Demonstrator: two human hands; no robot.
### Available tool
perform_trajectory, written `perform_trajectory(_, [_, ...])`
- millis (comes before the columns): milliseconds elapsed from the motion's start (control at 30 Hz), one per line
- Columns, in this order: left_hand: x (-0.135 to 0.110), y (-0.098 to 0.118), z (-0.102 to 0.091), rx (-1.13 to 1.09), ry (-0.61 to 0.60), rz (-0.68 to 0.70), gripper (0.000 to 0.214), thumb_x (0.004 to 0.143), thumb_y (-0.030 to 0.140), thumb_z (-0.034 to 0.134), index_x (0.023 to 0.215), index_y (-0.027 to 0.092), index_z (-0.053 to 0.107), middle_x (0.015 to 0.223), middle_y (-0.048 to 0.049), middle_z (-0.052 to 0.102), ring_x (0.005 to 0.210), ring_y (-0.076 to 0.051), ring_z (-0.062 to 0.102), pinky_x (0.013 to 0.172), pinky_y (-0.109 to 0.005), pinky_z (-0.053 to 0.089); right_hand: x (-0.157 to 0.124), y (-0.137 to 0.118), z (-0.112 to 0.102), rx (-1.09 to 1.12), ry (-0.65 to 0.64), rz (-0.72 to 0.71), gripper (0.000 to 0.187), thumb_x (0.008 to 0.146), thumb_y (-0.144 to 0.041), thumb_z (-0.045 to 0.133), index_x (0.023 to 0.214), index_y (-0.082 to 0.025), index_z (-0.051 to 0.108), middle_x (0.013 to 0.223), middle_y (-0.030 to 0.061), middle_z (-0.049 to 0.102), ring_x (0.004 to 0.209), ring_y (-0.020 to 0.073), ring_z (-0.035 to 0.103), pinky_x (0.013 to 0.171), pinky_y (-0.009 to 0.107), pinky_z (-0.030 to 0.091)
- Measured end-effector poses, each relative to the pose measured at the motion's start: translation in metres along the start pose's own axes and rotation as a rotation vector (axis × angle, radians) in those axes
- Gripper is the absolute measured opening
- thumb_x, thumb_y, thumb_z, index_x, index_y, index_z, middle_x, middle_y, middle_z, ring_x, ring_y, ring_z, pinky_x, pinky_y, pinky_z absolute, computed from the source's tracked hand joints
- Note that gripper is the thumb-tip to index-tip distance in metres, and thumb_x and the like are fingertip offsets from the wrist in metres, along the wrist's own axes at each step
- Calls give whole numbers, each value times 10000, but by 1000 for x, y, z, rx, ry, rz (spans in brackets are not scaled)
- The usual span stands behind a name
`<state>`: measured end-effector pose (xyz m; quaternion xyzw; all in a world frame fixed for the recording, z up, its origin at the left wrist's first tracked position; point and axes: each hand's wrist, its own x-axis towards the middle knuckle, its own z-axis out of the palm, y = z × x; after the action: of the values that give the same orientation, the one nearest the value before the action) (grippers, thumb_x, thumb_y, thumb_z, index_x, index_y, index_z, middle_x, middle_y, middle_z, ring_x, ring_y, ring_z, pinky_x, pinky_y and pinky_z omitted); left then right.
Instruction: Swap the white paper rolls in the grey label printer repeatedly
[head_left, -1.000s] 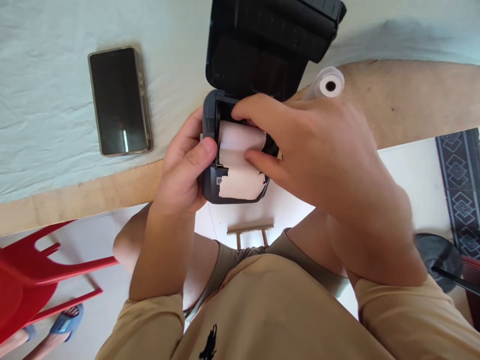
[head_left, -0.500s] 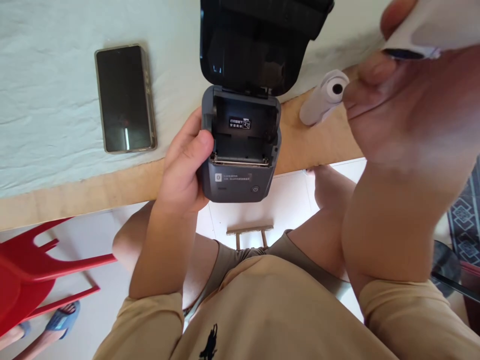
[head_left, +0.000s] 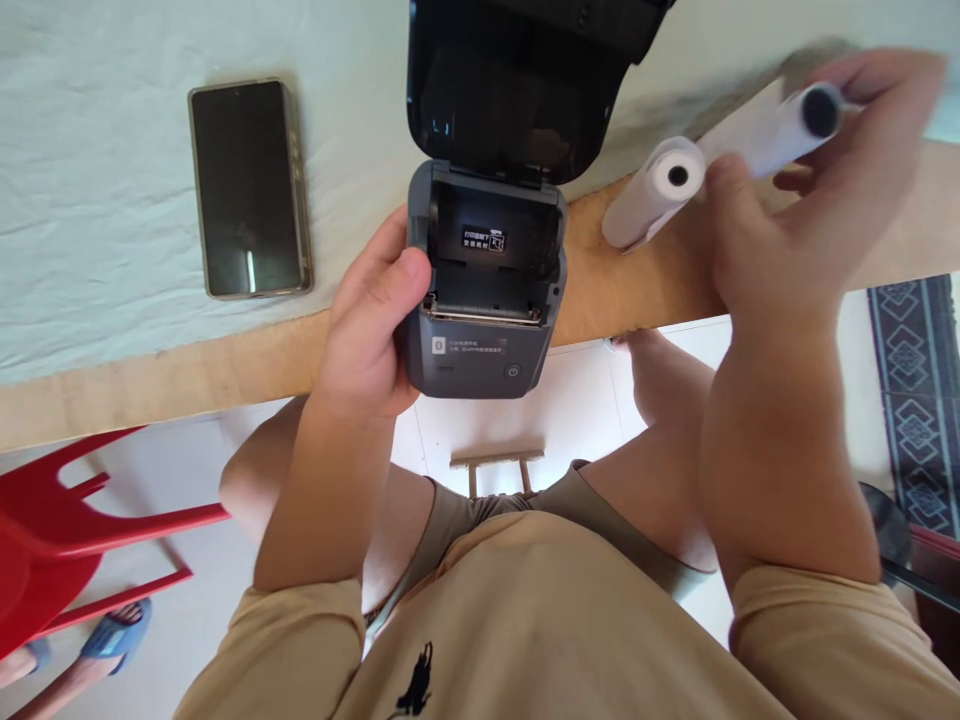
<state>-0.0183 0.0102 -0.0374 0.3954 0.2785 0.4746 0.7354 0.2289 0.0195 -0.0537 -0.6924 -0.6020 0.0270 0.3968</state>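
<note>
My left hand (head_left: 371,325) grips the left side of a dark grey portable label printer (head_left: 480,355), thumb on its upper edge. The printer's black lid (head_left: 517,95) is raised, and its paper bay shows a small printed label and no roll. At the right, my right hand (head_left: 814,220), a little blurred, has its thumb and fingers around a white paper roll (head_left: 784,135) with a dark core end. Just left of that lies a second white paper roll (head_left: 637,210), its loose edge slightly unwound, on the table's wooden edge.
A phone (head_left: 250,190) in a clear case lies on the pale cloth (head_left: 97,200) at the left. Below the table edge are a red plastic stool (head_left: 45,540) and another person's foot in a blue slipper (head_left: 120,630). A patterned dark mat (head_left: 919,400) is at the right.
My right hand has come down and away from the camera with its paper roll, to the table beside the other roll. My left hand and the printer have barely moved.
</note>
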Motion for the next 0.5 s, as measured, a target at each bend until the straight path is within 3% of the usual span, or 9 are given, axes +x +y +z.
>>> perform_trajectory(100, [1, 1, 0, 16, -4, 8, 291, 765, 237, 383, 1013, 103, 456, 912, -53, 566, 1132, -226, 429, 905, -387, 431, -4, -1, -3, -68, -49, -15, 447, 602, -366, 483, 1004, -192, 394, 911, 8, 443, 728, -54, 397, 625, 96, 306])
perform_trajectory(267, [1, 2, 3, 50, 9, 3, 279, 791, 198, 303, 1006, 109, 456, 887, -26, 569, 1127, -199, 437, 893, -372, 440, -12, -27, -11, -130, 61, -102, 393, 654, -255, 355, 1028, -137, 392, 1039, 41, 385, 978, 23, 401, 744, 130, 358])
perform_trajectory(400, [1, 1, 3, 96, 15, -1, 292, 794, 204, 282, 1026, 123, 441, 876, -20, 566, 1117, -196, 444, 861, -360, 461, -21, -40, -4, -182, -93, -135, 428, 649, -358, 400, 1062, -250, 384, 1059, -18, 412, 992, 11, 405, 901, 166, 382])
perform_trajectory(500, [1, -1, 1, 71, 20, -1, 305, 772, 255, 349, 1038, 127, 427, 899, -37, 561, 1101, -214, 455, 840, -353, 470, -25, -43, 3, -220, -162, -102, 403, 654, -375, 400, 1048, -292, 387, 1085, -11, 375, 963, 8, 412, 745, 134, 416])
